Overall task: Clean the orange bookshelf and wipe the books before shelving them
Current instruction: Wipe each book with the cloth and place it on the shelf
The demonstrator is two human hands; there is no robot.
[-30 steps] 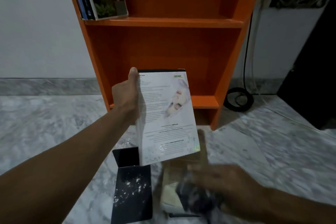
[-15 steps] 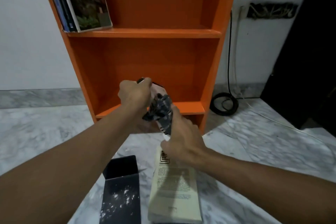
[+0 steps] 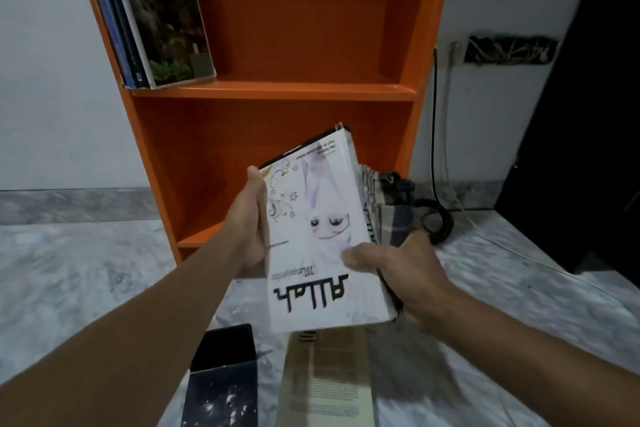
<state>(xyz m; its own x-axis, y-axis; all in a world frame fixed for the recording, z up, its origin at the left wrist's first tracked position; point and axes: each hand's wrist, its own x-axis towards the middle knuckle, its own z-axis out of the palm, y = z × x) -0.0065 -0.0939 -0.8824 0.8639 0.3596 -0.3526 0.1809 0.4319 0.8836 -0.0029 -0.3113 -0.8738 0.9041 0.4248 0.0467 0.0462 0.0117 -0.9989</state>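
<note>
Both hands hold a white paperback book [image 3: 322,239] upside down in front of the orange bookshelf [image 3: 298,90]. My left hand [image 3: 247,225] grips its left edge. My right hand [image 3: 401,274] clamps its lower right edge, thumb on the cover, with a grey checked cloth [image 3: 391,215] bunched behind the book against the same hand. Several books [image 3: 156,17] lean at the left of the upper shelf. The lower shelf compartment holds nothing that I can see.
On the marble floor below lie a tan book [image 3: 329,381] and a black box [image 3: 225,381] dusted with white specks. A coiled black cable [image 3: 436,222] lies right of the shelf, under a wall socket [image 3: 457,52]. A dark cabinet [image 3: 588,114] stands far right.
The book has turned from its back cover to its front cover. My right hand rose from the floor with the cloth, rubbed the book, and now grips its lower right edge.
</note>
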